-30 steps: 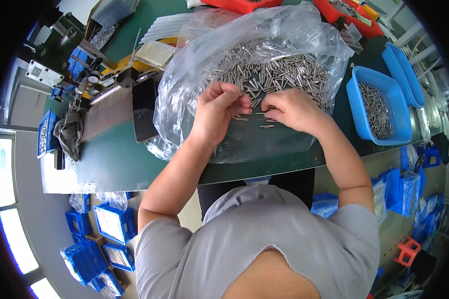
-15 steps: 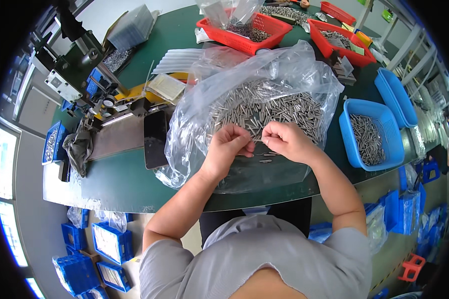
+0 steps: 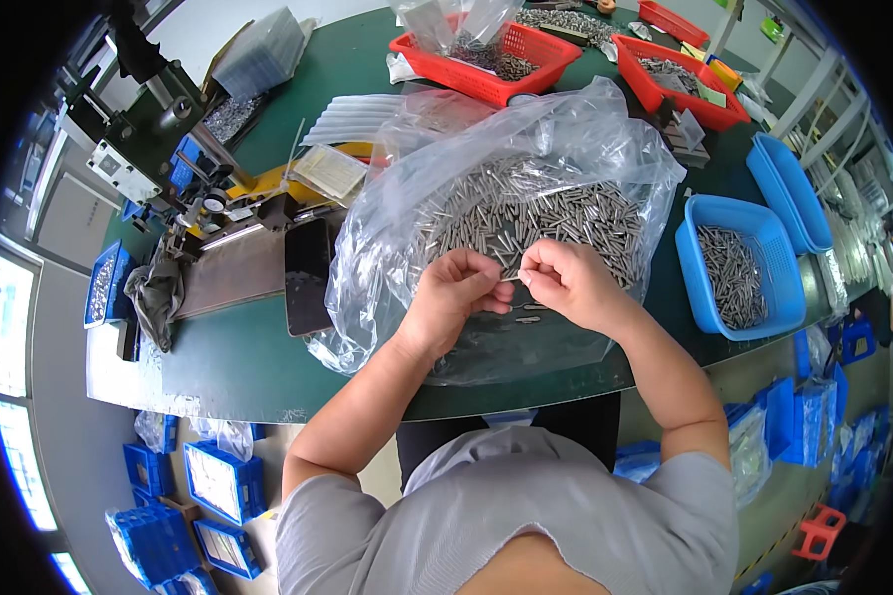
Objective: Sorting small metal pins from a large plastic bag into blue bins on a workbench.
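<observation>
A big clear plastic bag (image 3: 486, 159) lies open on the green table (image 3: 248, 367), holding a heap of small grey metal pins (image 3: 566, 213). My left hand (image 3: 454, 297) and my right hand (image 3: 566, 283) meet over the bag's near part, fingertips pinched together on a thin metal pin (image 3: 514, 281) between them. A couple of loose pins (image 3: 528, 315) lie on the plastic just below my hands.
A blue basket (image 3: 709, 288) with more pins stands at the right, stacked blue baskets (image 3: 794, 193) behind it. Red baskets (image 3: 506, 69) sit at the back. A small press machine (image 3: 154, 129) and a dark phone (image 3: 310, 276) lie at the left. Blue bins (image 3: 213, 481) are on the floor.
The view has tilted so more of the back of the table shows. My hands have lifted slightly off the bag and drawn together on a pin.
</observation>
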Available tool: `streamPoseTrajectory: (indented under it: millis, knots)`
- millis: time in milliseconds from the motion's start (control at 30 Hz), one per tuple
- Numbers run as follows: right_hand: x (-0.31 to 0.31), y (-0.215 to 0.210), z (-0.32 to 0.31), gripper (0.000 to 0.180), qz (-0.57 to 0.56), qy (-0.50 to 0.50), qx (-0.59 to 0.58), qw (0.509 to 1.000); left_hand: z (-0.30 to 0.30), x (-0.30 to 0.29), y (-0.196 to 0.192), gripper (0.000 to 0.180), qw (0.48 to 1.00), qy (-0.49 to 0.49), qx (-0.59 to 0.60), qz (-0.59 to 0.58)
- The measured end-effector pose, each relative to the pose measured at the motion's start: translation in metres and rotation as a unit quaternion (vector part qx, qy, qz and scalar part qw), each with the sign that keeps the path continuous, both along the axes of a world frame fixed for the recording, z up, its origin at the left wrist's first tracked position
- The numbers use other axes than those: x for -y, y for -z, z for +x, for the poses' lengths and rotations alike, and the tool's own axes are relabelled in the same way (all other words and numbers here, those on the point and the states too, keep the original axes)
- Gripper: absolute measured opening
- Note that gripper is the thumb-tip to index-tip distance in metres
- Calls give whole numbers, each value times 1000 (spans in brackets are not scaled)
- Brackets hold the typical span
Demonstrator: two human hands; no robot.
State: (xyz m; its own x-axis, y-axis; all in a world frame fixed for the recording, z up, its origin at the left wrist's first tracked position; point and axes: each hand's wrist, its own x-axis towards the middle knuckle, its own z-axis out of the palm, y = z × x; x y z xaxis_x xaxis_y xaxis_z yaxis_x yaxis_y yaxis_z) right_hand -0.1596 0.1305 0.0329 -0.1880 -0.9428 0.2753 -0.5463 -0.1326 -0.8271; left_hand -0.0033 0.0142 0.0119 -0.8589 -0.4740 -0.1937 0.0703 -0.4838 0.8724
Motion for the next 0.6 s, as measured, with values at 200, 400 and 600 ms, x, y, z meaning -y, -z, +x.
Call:
streamPoseTrajectory:
  millis: [200, 400, 600]
  knots:
    - [0, 0, -1, 6, -14, -2, -2, 1000, 1, 1, 2, 8, 999, 3, -26, 28]
    - [2, -6, -6, 7, 71, -3, 44, 996, -4, 6, 2, 10, 999, 6, -32, 16]
    - [1, -2, -9, 7, 44, -17, 24, 999, -2, 5, 2, 11, 999, 17, -31, 21]
